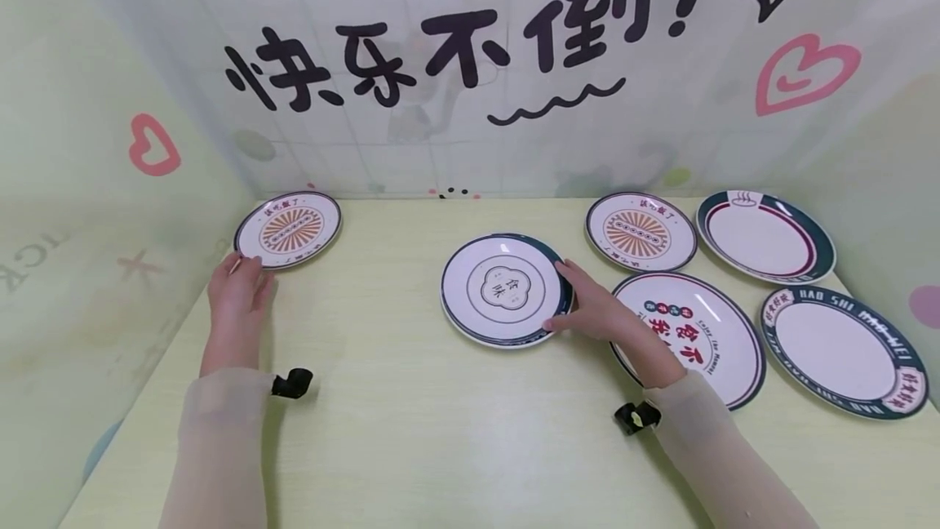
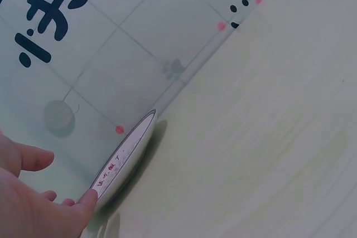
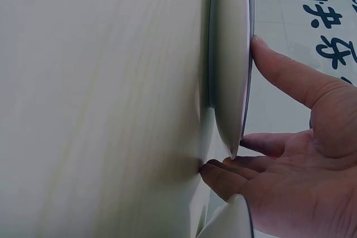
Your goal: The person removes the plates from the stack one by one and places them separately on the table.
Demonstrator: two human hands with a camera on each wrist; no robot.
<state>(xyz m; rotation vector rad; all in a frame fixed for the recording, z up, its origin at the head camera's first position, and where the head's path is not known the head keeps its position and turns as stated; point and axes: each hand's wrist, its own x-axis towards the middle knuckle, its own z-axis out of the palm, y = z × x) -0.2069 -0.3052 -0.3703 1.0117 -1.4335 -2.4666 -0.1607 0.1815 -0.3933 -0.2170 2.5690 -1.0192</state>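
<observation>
A round white plate with a dark blue-green rim and a scalloped emblem (image 1: 507,291) sits mid-table. My right hand (image 1: 598,313) holds its right edge. In the right wrist view, the thumb (image 3: 279,76) lies on the rim and the other fingers (image 3: 223,179) reach round the edge, close to the tabletop. At the back left is a white plate with an orange sunburst (image 1: 290,228), seen almost edge-on in the left wrist view. My left hand (image 1: 238,296) touches its near edge with the fingertips, thumb and fingers held apart.
At the right lie a second sunburst plate (image 1: 640,231), a plate with red lettering (image 1: 723,349) partly behind my right forearm, a green-rimmed plate (image 1: 760,235) and an oval plate with a lettered rim (image 1: 837,349). A printed wall covering (image 1: 411,157) closes off the table's back.
</observation>
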